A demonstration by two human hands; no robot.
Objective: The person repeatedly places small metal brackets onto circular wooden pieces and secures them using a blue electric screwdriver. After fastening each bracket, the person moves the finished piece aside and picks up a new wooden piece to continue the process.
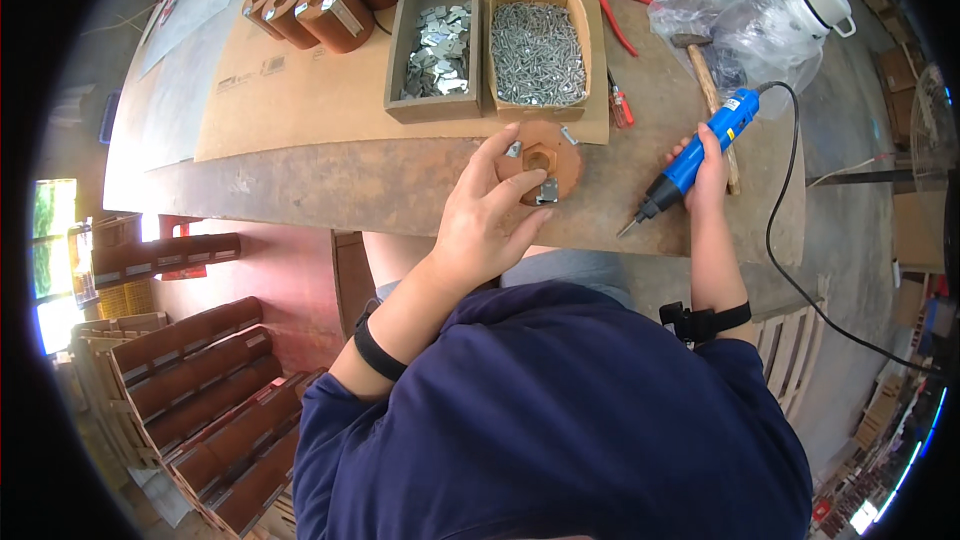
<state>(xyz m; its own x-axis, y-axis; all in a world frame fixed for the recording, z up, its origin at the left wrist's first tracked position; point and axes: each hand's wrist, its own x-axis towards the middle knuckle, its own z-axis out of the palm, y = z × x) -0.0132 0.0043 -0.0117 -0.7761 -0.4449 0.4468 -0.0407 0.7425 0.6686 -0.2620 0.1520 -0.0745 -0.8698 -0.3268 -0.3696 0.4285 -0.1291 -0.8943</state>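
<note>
My left hand rests over a brown round cylinder with a hole in its top, near the table's front edge. Its fingers are spread over the far left rim and the middle, with the thumb at the near side, steadying the piece. Beside a fingertip, a small metal plate lies on the top; another bit of metal shows at the left rim. A small screw sits near the far right rim. My right hand is wrapped round a blue electric screwdriver, its bit angled down and left, apart from the cylinder.
Beyond the cylinder stand a tray of metal plates and a box of screws. A hammer, red-handled pliers, a small red screwdriver and a plastic bag lie rightward. Brown cylinders stand far left. A black cord hangs right.
</note>
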